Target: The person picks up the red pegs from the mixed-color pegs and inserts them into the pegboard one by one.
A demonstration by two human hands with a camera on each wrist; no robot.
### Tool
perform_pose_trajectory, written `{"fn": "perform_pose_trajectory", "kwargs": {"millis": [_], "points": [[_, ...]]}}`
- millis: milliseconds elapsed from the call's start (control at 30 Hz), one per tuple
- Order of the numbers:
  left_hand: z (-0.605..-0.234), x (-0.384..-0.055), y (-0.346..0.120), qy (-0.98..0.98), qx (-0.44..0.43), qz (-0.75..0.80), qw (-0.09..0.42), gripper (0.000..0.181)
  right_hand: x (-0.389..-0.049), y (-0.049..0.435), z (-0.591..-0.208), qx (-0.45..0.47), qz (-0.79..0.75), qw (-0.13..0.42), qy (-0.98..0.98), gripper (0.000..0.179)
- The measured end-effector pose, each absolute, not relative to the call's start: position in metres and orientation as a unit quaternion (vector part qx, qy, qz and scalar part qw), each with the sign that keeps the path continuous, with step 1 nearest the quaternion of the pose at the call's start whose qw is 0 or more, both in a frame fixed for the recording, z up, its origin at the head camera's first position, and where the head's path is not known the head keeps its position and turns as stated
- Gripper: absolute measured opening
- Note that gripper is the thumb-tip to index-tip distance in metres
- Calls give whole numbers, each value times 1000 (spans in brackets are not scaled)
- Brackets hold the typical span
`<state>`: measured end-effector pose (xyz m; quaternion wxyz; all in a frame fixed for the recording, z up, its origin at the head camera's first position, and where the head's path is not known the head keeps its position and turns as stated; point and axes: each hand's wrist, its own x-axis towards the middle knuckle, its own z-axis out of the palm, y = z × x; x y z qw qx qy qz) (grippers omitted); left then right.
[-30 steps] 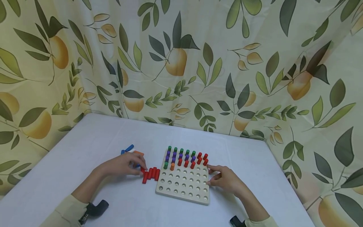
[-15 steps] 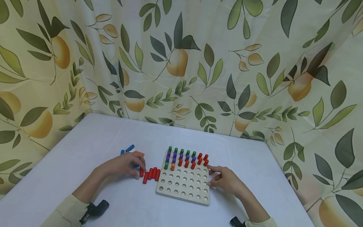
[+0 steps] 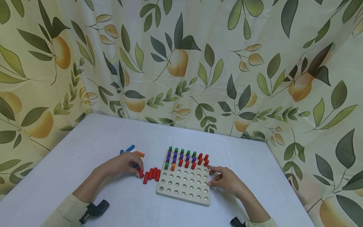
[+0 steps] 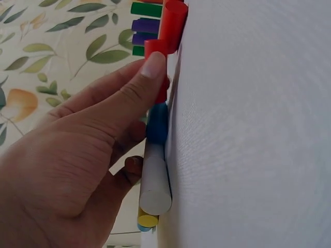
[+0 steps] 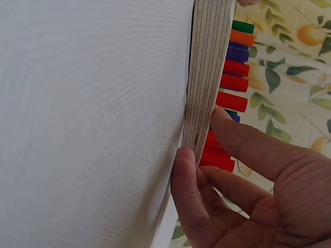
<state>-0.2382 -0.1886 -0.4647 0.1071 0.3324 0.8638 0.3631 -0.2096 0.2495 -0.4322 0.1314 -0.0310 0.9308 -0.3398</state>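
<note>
My left hand [image 3: 124, 165] pinches a red peg [image 3: 140, 172] between thumb and fingers, low over the table, left of a group of loose red pegs [image 3: 151, 174]. In the left wrist view the thumb lies along that peg, and a blue peg [image 4: 156, 124] and a white peg [image 4: 156, 188] lie beside the fingers. A wooden pegboard [image 3: 184, 189] lies flat, its far rows filled with green, purple, red and orange pegs, its nearer holes bare. With thumb and fingertips, my right hand [image 3: 225, 179] holds the board's right edge.
Blue pegs [image 3: 130, 148] and an orange peg [image 3: 140, 154] lie behind the left hand, partly hidden by it. A yellow peg [image 4: 148, 220] shows in the left wrist view. The white-covered table [image 3: 124, 205] meets a fruit-patterned curtain [image 3: 181, 94] at the back.
The left hand has drawn slightly left, away from the red pegs, and the red peg at its fingertips has tilted. The right hand and the board have stayed put.
</note>
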Motion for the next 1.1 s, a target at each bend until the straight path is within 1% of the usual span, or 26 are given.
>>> {"fn": "perform_pose_trajectory", "kwargs": {"millis": [233, 367, 567, 867, 1100], "points": [[-463, -237, -190, 863, 307, 388, 105, 24, -209, 250, -433, -30, -339, 131, 931, 67], [-460, -237, -190, 859, 302, 402, 94, 27, -209, 250, -433, -30, -341, 131, 930, 67], [-454, -237, -186, 855, 305, 412, 82, 23, -209, 250, -433, -33, -344, 130, 929, 67], [-446, -240, -178, 859, 297, 412, 71, 22, -208, 252, -434, -34, -343, 129, 930, 66], [-441, -246, -165, 849, 294, 430, 84, 19, -210, 252, -434, -39, -341, 128, 931, 67]]}}
